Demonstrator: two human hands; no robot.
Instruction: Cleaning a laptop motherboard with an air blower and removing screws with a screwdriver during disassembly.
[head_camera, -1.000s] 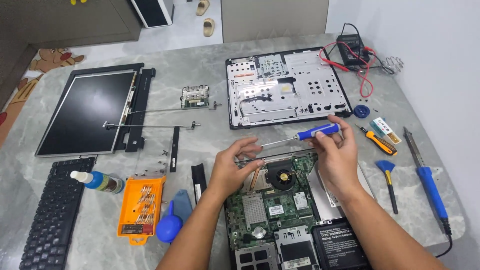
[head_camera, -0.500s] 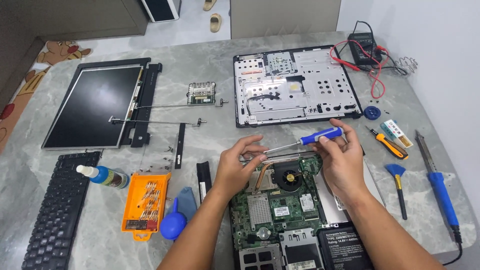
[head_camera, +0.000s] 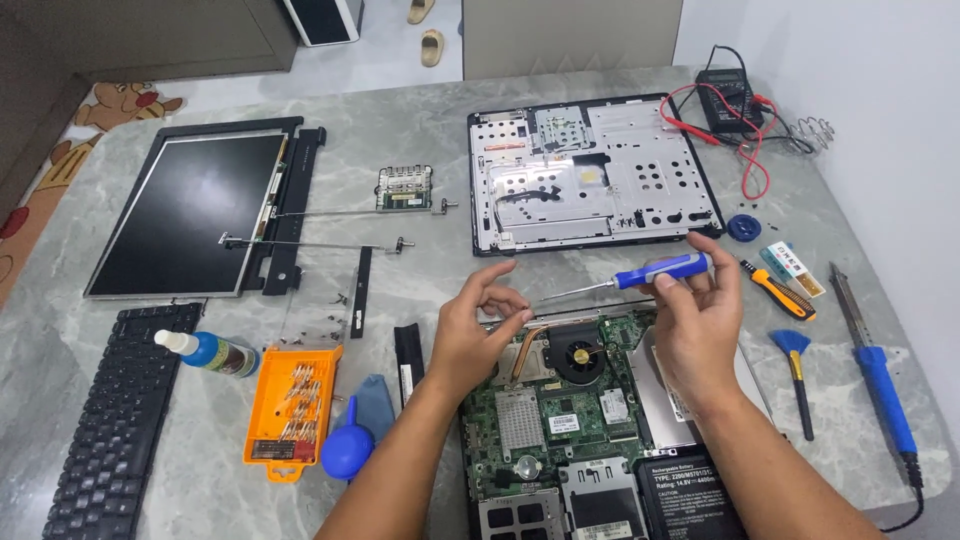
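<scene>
Pinching a blue screwdriver (head_camera: 648, 274) by its handle, the right hand (head_camera: 697, 325) holds it nearly level above the open laptop (head_camera: 560, 410) on the worktop (head_camera: 420, 130). The left hand (head_camera: 478, 335) hovers at the tool's tip, fingers (head_camera: 500, 300) curled, gripping nothing visible. A screw tray (head_camera: 290, 408) lies left.

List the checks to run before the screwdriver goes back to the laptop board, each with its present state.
1. Screwdriver gripped in right hand: ok.
2. Left hand resting at the motherboard top edge: ok.
3. Tip seated in a screw: not ok, it is off the board.
4. Orange screw tray on the table beside the left forearm: ok.
5. Which screw is targeted: cannot tell.
</scene>
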